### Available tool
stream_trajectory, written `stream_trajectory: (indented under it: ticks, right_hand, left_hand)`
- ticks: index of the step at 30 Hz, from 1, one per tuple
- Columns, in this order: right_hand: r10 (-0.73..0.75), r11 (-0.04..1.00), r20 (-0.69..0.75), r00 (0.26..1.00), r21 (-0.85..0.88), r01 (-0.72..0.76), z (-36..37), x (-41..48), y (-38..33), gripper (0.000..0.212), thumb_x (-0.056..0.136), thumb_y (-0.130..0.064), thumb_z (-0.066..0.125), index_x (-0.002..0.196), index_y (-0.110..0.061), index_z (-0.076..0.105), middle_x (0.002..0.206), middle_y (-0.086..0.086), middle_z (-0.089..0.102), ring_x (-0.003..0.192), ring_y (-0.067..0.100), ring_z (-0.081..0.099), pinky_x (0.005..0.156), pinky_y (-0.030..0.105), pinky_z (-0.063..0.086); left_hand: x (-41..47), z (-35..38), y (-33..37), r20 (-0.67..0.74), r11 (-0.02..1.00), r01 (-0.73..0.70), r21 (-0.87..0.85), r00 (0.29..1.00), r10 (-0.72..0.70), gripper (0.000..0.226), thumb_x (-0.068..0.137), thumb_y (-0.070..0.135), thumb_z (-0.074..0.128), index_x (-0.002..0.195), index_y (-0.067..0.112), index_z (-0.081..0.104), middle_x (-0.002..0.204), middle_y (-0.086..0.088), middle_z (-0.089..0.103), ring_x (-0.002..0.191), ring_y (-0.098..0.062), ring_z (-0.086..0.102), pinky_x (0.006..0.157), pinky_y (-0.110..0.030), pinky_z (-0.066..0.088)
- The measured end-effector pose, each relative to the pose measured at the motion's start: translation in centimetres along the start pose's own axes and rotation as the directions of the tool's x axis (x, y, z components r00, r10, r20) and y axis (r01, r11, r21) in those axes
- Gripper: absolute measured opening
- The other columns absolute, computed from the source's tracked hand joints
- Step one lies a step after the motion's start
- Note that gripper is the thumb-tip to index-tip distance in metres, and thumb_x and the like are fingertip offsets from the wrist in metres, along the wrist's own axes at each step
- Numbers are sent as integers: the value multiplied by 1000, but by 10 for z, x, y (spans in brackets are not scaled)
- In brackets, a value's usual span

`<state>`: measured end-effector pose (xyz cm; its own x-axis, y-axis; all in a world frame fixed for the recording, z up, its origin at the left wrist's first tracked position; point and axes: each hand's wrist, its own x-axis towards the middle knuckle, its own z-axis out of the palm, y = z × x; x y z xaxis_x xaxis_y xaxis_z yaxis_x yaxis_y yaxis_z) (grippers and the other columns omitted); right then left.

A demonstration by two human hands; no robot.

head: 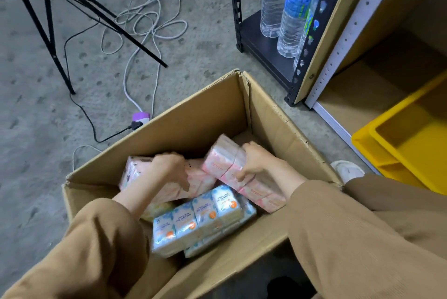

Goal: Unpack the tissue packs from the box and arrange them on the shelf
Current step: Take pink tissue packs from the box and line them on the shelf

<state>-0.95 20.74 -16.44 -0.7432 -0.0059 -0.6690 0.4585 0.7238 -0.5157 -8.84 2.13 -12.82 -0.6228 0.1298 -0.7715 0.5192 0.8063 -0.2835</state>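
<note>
Currently, both arms in tan sleeves reach down into an open cardboard box (212, 114) standing on a grey floor.

Left hand (169, 169): palm down, fingers curled over the top of a pink tissue pack (137, 172) lying along the box's far left wall; clasping it.

Right hand (256, 162): wrapped around the middle of a second pink tissue pack (222, 165), which is tilted, its far end raised toward the box's far right corner, its near end resting on the packs below.

Box contents: the two pink packs; a blue tissue pack (196, 218) with orange dots, lying near the box's near wall between the two arms; a pale yellow pack (157, 209) partly hidden under the left forearm.

Beside the box, right: a yellow crate (377, 143) on the lowest board of a wooden shelf (396, 39).

Farther back: water bottles (290, 8) upright on a black metal rack (261, 42).
</note>
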Motion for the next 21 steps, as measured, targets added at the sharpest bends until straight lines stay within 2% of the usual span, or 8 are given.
stream_trajectory:
  ticks: [3, 7, 8, 10, 12, 17, 19, 21]
  right_hand:
    - [-17, 995, -32, 999, 99, 20, -15, -21, -9, 68, 65, -18, 82, 123, -2, 50, 128, 14, 47, 113, 25, 51, 90, 30, 45]
    - [-35, 967, -59, 998, 252, 49, -36, -53, -21, 60, 68, -11, 80, 121, 1, 54, 110, 6, 59, 74, 9, 54, 62, 12, 44]
    - [-39, 959, -63, 997, 278, 55, -41, -62, -25, 61, 70, -11, 79, 124, 0, 52, 111, 6, 60, 76, 10, 56, 65, 12, 45]
    - [-44, 948, -100, 994, 310, 73, -50, -79, -30, 62, 71, -11, 78, 127, -2, 51, 126, 11, 59, 103, 22, 59, 87, 27, 46]
    - [-56, 940, -136, 989, 327, 98, -57, -97, -39, 61, 73, -10, 76, 128, -1, 51, 132, 13, 56, 120, 27, 53, 96, 30, 43]
    - [-122, 939, -154, 981, 303, 165, -67, -124, -58, 47, 72, -12, 77, 116, -8, 61, 113, 7, 63, 109, 25, 60, 73, 20, 44]
    - [-137, 939, -193, 972, 286, 189, -72, -131, -64, 46, 69, -14, 79, 111, -5, 63, 116, 10, 66, 112, 28, 60, 88, 30, 47]
    - [-157, 939, -213, 964, 271, 213, -80, -142, -70, 47, 68, -15, 79, 111, -5, 64, 117, 11, 66, 108, 27, 61, 98, 36, 46]
  left_hand:
    - [-16, -7, -12, -5, 995, 21, -102, 1000, -22, 74, 63, 52, 76, 123, 14, 54, 126, -5, 59, 114, -25, 58, 89, -32, 48]
    - [-38, -14, -35, 29, 960, 12, -280, 1000, -4, 73, 59, 55, 76, 116, 13, 59, 104, -2, 62, 96, -23, 58, 82, -32, 48]
    - [-45, -15, -41, 34, 949, -1, -316, 999, 13, 70, 60, 55, 76, 114, 13, 60, 100, 0, 61, 92, -22, 57, 80, -30, 47]
    - [-62, -15, -50, 24, 927, -32, -373, 999, 45, 62, 64, 54, 75, 109, 13, 62, 98, 1, 61, 92, -20, 58, 79, -28, 46]
    - [-79, -16, -57, 0, 902, -62, -428, 998, 68, 54, 68, 50, 74, 106, 13, 64, 100, 0, 64, 97, -22, 62, 83, -30, 49]
    - [-119, -19, -74, -90, 841, -157, -518, 988, 128, 27, 72, 40, 75, 89, 22, 64, 98, -2, 66, 93, -20, 64, 80, -28, 51]
    - [-138, -24, -80, -115, 817, -186, -545, 982, 147, 27, 69, 41, 77, 84, 25, 62, 94, 0, 66, 80, -15, 63, 69, -18, 50]
    - [-159, -32, -89, -156, 812, -220, -540, 975, 160, 50, 48, 57, 74, 84, 24, 63, 84, 4, 67, 71, -9, 63, 61, -13, 49]
